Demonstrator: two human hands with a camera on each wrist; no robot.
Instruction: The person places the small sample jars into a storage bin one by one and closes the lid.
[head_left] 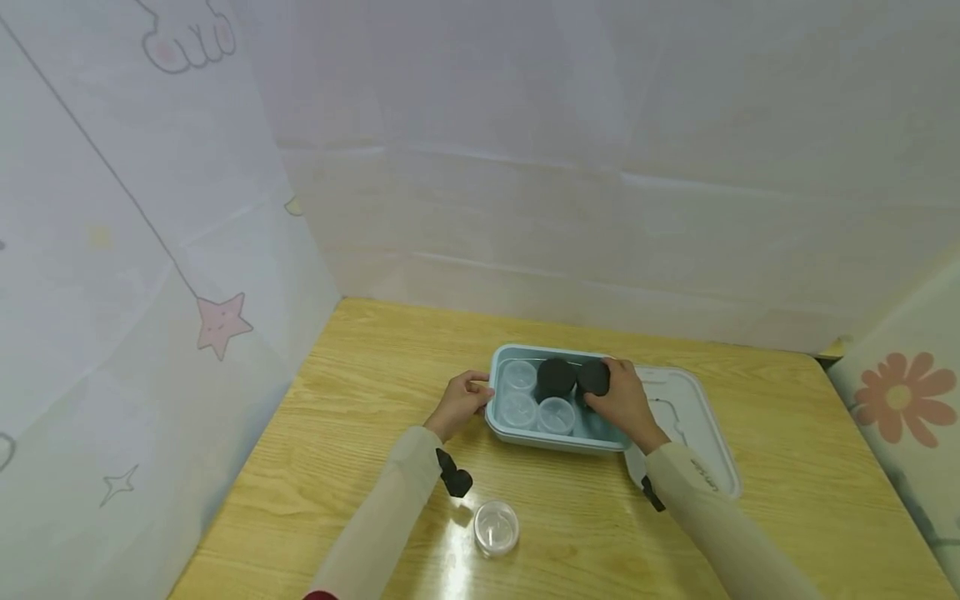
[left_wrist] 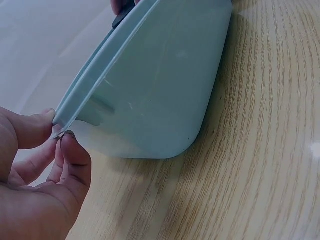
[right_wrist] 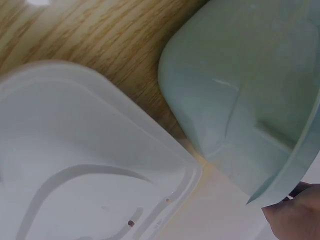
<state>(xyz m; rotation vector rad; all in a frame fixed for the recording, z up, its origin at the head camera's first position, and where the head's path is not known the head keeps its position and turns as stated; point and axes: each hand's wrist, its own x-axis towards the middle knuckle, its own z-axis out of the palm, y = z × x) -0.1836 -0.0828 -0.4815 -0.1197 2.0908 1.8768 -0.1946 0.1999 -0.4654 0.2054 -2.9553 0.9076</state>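
Note:
A light blue plastic box (head_left: 555, 442) stands on the wooden table, holding several round containers. Three have clear tops, among them a clear container (head_left: 556, 416) near the front wall. Behind it sits a black-topped round container (head_left: 557, 379). My left hand (head_left: 459, 405) pinches the box's left rim between thumb and fingers, plain in the left wrist view (left_wrist: 47, 175). Over the box's right end, my right hand (head_left: 626, 406) grips another black-topped round container (head_left: 592, 377), partly covered by the fingers. In the right wrist view, only part of the right hand (right_wrist: 297, 215) shows beyond the rim.
A white lid (head_left: 693, 417) lies flat on the table at the box's right, partly beneath the right forearm. One clear round container (head_left: 496, 528) stands near the front, between the forearms. A pale printed sheet (head_left: 480, 208) hangs behind the table.

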